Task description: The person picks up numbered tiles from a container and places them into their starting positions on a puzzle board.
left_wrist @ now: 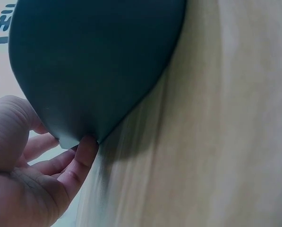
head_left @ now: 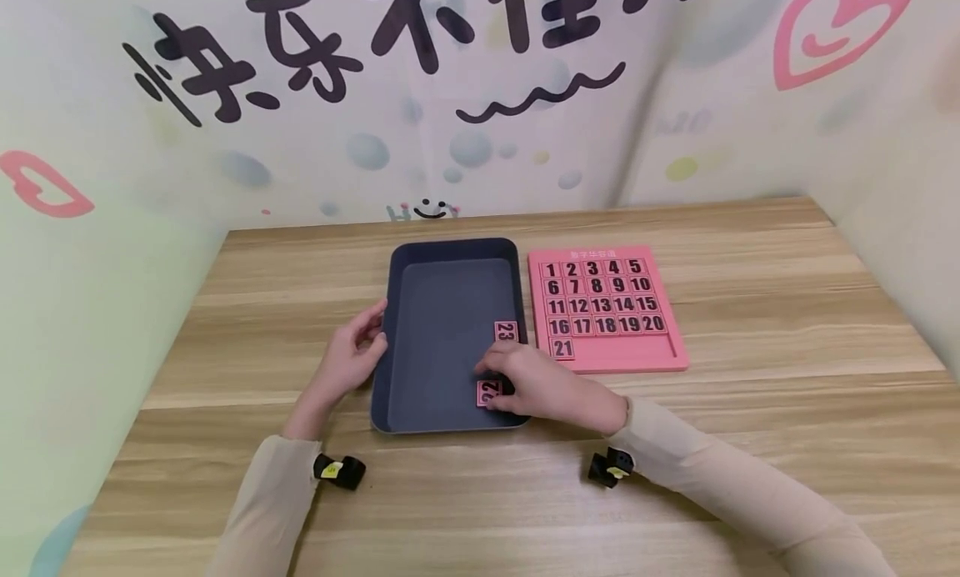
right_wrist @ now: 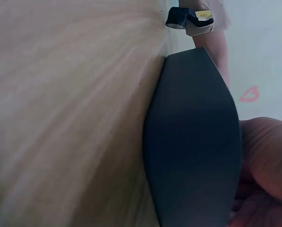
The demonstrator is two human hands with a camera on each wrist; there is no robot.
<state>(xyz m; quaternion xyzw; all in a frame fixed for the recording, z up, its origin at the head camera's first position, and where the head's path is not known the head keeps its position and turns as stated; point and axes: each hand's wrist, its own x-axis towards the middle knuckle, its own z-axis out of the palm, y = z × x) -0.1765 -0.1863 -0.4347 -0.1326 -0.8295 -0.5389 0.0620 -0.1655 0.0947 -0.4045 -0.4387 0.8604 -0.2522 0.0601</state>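
A dark blue-grey tray [head_left: 453, 302] lies on the table, its outer wall [left_wrist: 98, 61] filling much of the left wrist view. My left hand [head_left: 351, 348] holds the tray's left side, with fingertips [left_wrist: 86, 146] against its edge. Inside the tray are two pink number tiles: the 23 tile [head_left: 506, 330] near the right wall and the 22 tile [head_left: 489, 392] below it. Over the 22 tile is my right hand [head_left: 540, 381], fingers bent and spread around it, thumb at its lower edge. In the right wrist view the tray wall hides those fingertips.
To the tray's right lies a pink number puzzle board [head_left: 622, 365], with tiles 1 to 21 in rows and an unfilled stretch right of 21. The wooden table [head_left: 465, 502] meets a printed wall cloth [head_left: 525, 160] behind. Each wrist wears a black camera [head_left: 345, 472].
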